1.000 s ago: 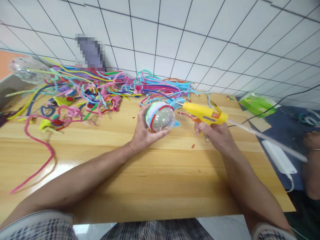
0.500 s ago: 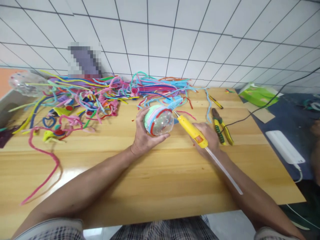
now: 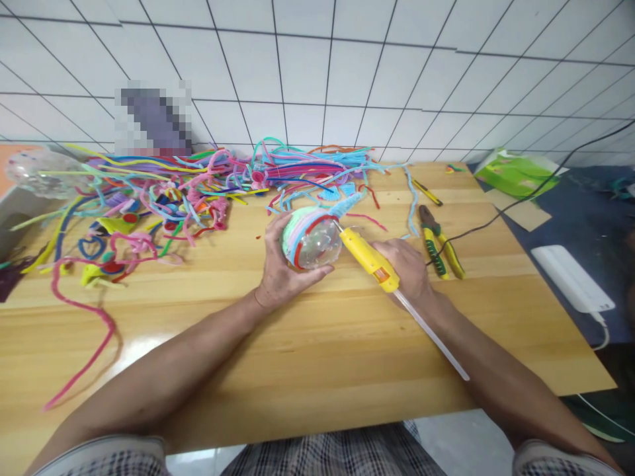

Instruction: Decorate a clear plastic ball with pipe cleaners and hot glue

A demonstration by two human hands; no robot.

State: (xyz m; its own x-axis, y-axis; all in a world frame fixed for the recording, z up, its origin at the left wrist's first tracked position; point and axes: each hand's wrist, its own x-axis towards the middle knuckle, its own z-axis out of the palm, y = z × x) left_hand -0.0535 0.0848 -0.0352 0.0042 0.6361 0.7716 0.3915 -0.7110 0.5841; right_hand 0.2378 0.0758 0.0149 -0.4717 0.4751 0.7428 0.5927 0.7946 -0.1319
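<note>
A clear plastic ball (image 3: 321,246) is gripped in my left hand (image 3: 278,268), fingers behind it and thumb along its lower front. Green, lilac, blue and red pipe cleaners wrap its left part; the right part is bare and see-through. A light-blue pipe-cleaner piece (image 3: 348,203) sticks out at its upper right. My right hand (image 3: 404,268) is closed round a yellow hot glue gun (image 3: 370,259), a clear glue stick (image 3: 436,340) trailing from its rear. The nozzle is at the red strip near the ball's upper right edge; whether it touches cannot be made out.
Pipe cleaners (image 3: 297,168) lie heaped along the wall, with twisted shapes at the left. Green-and-yellow pliers (image 3: 440,243) and a yellow cutter (image 3: 427,192) are at the right, crossed partly by a black cord (image 3: 489,228). Beyond the table edge sits a white power strip (image 3: 572,277).
The glue gun's nozzle has moved left and in against the ball's upper edge. My left hand keeps its hold on the ball. The whole view has shifted slightly.
</note>
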